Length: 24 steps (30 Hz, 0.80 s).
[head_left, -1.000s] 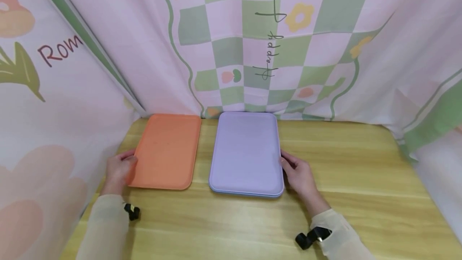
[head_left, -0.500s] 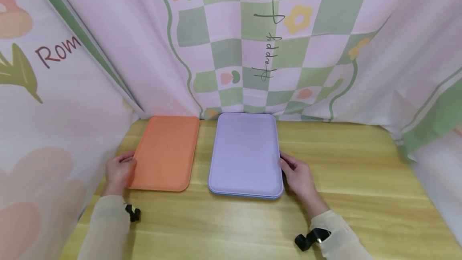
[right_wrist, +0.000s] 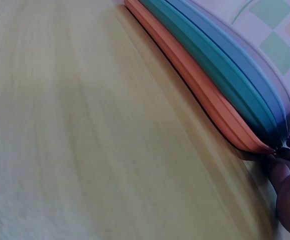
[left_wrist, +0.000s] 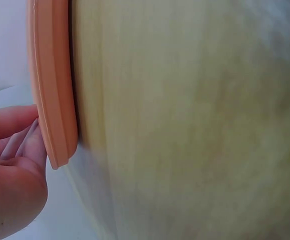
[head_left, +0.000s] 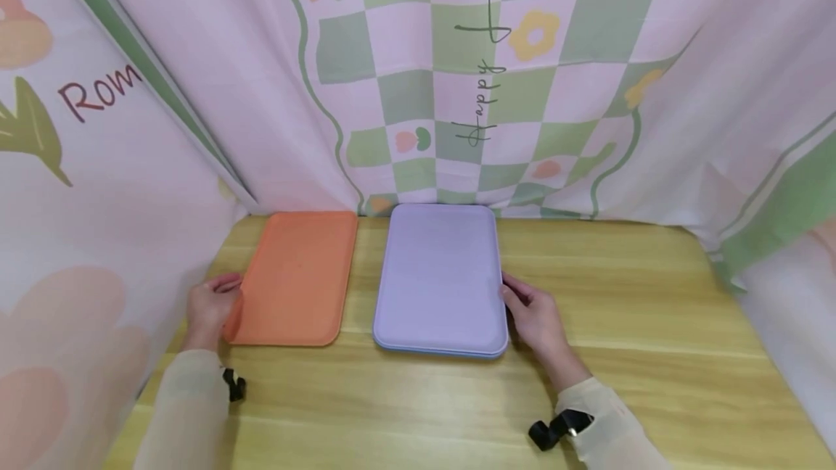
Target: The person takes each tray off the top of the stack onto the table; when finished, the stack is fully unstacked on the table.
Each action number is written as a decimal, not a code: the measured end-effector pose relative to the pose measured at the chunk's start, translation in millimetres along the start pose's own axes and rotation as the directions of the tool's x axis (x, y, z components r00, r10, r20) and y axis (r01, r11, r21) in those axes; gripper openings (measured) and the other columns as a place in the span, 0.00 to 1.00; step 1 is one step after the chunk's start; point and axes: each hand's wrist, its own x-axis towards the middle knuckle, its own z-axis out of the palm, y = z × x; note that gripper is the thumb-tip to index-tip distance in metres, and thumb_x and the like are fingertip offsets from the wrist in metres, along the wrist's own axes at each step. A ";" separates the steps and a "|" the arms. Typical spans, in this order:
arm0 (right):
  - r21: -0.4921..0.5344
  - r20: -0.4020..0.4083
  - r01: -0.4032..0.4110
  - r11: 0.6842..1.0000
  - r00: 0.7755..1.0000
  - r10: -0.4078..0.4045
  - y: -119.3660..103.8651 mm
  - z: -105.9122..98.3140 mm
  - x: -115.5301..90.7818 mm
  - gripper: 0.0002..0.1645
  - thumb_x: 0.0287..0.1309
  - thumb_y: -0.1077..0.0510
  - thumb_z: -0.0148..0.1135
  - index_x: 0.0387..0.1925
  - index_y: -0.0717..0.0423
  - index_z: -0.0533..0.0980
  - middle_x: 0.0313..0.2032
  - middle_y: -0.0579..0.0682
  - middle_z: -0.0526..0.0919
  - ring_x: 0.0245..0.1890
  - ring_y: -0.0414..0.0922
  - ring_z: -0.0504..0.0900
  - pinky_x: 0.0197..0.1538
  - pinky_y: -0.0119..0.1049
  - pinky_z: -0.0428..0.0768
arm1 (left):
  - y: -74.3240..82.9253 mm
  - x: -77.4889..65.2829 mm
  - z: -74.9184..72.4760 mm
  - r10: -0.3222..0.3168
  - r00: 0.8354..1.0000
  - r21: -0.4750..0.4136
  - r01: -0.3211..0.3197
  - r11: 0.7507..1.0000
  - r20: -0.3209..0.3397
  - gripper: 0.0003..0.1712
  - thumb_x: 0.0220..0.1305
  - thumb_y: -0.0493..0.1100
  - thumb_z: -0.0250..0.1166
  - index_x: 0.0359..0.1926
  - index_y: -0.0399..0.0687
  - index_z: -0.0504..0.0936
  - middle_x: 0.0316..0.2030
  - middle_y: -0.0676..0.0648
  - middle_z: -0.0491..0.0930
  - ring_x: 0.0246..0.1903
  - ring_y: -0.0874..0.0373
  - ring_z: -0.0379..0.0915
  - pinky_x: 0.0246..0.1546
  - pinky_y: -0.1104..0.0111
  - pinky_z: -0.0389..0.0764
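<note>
An orange tray [head_left: 297, 281] lies flat on the left of the table. My left hand [head_left: 210, 307] pinches its left edge; in the left wrist view the thumb and fingers meet at the rim of the orange tray [left_wrist: 54, 80]. To its right sits a stack of trays with a lilac tray [head_left: 440, 278] on top. My right hand [head_left: 537, 316] grips the stack's right edge. From the side, the right wrist view shows a blue tray [right_wrist: 235, 50], a teal tray [right_wrist: 217, 70] and another orange tray [right_wrist: 205, 90] under the lilac one. Some right fingertips are hidden behind the stack.
The wooden table [head_left: 366, 412] extends in front of the trays and to the right. A patterned curtain [head_left: 457, 78] hangs right behind them, and more printed cloth [head_left: 98, 187] closes off the left side. Black wrist cameras sit on both sleeves.
The whole head view has shifted slightly leftward, trays, hands and curtain together. Both hands keep their places at the tray edges, and the trays look unmoved on the table.
</note>
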 end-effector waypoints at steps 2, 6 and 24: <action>0.005 0.000 0.000 1.000 1.000 0.000 -0.4 0.5 0.7 0.27 0.82 0.51 0.58 0.74 0.55 0.77 0.70 0.59 0.81 0.73 0.54 0.77 0.76 0.53 0.75 | -0.7 0.6 -0.6 0.006 1.000 -0.007 -0.006 1.000 0.003 0.25 0.69 0.32 0.63 0.66 0.31 0.82 0.53 0.41 0.92 0.28 0.83 0.76 0.33 0.85 0.80; 0.010 0.004 0.004 1.000 1.000 -0.004 -0.9 0.6 0.7 0.26 0.82 0.52 0.58 0.74 0.55 0.76 0.70 0.59 0.80 0.74 0.54 0.76 0.76 0.53 0.75 | -1.7 2.9 -1.6 0.020 1.000 -0.024 -0.020 0.999 -0.003 0.24 0.70 0.32 0.64 0.65 0.30 0.83 0.44 0.49 0.94 0.28 0.83 0.76 0.33 0.85 0.79; 0.007 0.010 -0.019 1.000 1.000 0.019 -1.1 0.3 2.3 0.27 0.82 0.49 0.59 0.74 0.54 0.77 0.71 0.60 0.80 0.74 0.55 0.75 0.77 0.53 0.74 | -0.3 8.6 -2.5 0.091 0.996 0.014 -0.090 0.996 -0.010 0.22 0.70 0.32 0.64 0.62 0.26 0.83 0.43 0.46 0.94 0.26 0.84 0.74 0.31 0.86 0.77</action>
